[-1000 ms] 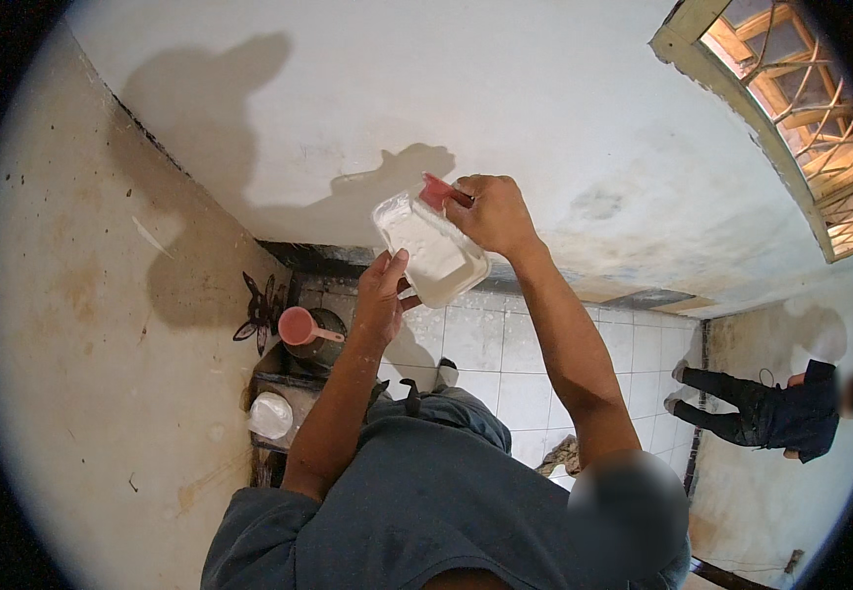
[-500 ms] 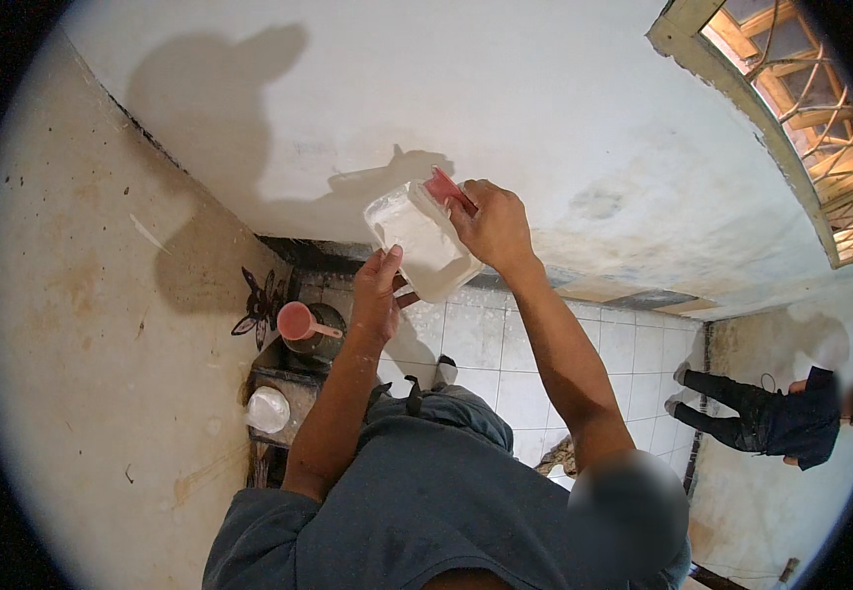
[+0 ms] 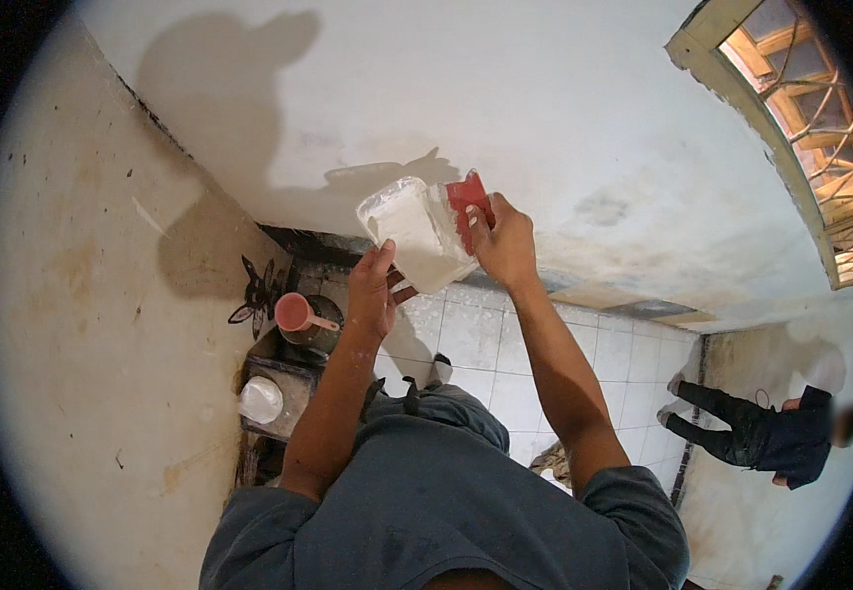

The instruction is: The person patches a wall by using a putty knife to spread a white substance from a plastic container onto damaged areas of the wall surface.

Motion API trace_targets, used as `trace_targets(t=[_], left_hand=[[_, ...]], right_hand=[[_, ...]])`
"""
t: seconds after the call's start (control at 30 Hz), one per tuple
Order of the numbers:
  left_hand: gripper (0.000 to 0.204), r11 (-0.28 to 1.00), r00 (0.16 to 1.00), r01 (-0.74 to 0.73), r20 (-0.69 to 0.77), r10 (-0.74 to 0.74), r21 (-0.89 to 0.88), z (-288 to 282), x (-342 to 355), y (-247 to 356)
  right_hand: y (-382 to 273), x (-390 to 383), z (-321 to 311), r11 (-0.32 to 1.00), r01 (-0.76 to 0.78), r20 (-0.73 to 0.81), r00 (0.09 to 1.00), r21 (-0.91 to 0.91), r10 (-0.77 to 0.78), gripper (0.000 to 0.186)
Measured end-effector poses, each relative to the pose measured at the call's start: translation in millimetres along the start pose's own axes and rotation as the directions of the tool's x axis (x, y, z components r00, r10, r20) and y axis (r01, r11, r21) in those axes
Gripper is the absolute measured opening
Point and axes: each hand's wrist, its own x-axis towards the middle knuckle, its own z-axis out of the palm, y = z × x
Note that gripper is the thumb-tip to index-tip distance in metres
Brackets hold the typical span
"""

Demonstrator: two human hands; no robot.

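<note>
My left hand is closed around the near left side of a clear plastic tub, with the thumb over its rim and the fingers underneath. White paste, like wall putty, coats the inside of the tub. Between the thumb and fingers of my right hand is a red flat scraper. Its blade is upright beside the tub's right rim, and I cannot tell whether the two touch. Both hands are held up in front of the pale wall.
At the left, a pink dipper rests on a dark round container beside a small stand bearing a white bundle. A person in dark clothes stands at the right by the far wall. A barred window is at upper right.
My right hand has turned the scraper so its broad red face shows, and has moved it slightly right, off the tub's upper corner. The tub has tilted a little in my left hand.
</note>
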Motion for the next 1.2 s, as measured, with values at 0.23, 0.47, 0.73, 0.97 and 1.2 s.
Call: trace_targets(t=[0.23, 0.47, 0.73, 0.97, 1.2], left_hand=[[0.044, 0.997, 1.000, 0.009, -0.030, -0.007, 0.072, 1.1, -3.8, 2.0], [0.046, 0.999, 1.000, 0.015, -0.011, -0.014, 0.038, -7.6, 1.9, 7.3], [0.047, 0.999, 0.999, 0.035, -0.029, -0.034, 0.031, -2.1, -4.9, 7.7], [0.046, 1.000, 0.999, 0.031, -0.043, -0.031, 0.002, 3.0, -6.3, 12.5], [0.046, 1.000, 1.000, 0.018, 0.007, -0.018, -0.025, -10.7, 0.0, 9.1]], right_hand=[[-11.8, -18.1, 23.2, 0.992, 0.017, -0.038, 0.999, 0.129, -0.012, 0.025], [-5.9, -11.7, 7.5, 1.000, 0.011, -0.092, 0.996, 0.024, -0.009, 0.027], [-22.4, -18.9, 22.6, 0.995, 0.076, -0.098, 0.993, 0.071, -0.069, 0.024], [-10.5, -11.0, 13.4, 0.998, 0.060, -0.172, 0.983, -0.029, -0.064, 0.019], [-26.6, -14.8, 21.2, 0.989, 0.143, -0.154, 0.977, -0.031, -0.146, 0.024]])
